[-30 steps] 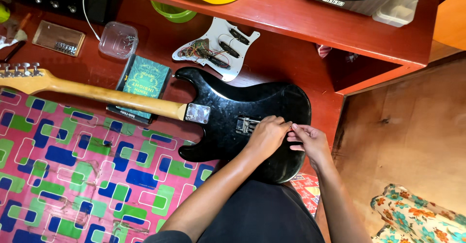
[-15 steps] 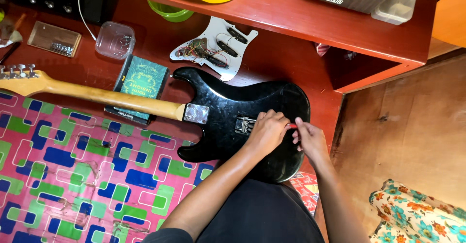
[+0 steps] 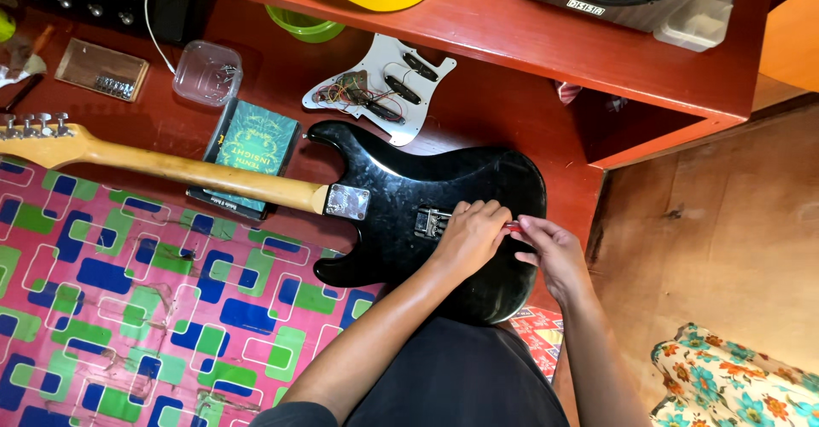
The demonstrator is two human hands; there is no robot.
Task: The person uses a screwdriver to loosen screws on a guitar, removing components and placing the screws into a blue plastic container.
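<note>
On the red floor, lying face down, the black guitar (image 3: 426, 214) has its neck running left over the patterned mat (image 3: 128, 307). Your left hand (image 3: 469, 238) presses curled fingers on the metal cavity in the body's back. Your right hand (image 3: 554, 252) pinches a thin red-handled tool (image 3: 512, 226), just beside. The body is likely heavy, stiff and glossy-slick; steady it by the body edge or neck.

Black electric guitar (image 3: 401, 197) lies face-down — pale neck pointing left — metal cavity hardware exposed at its back.
</note>
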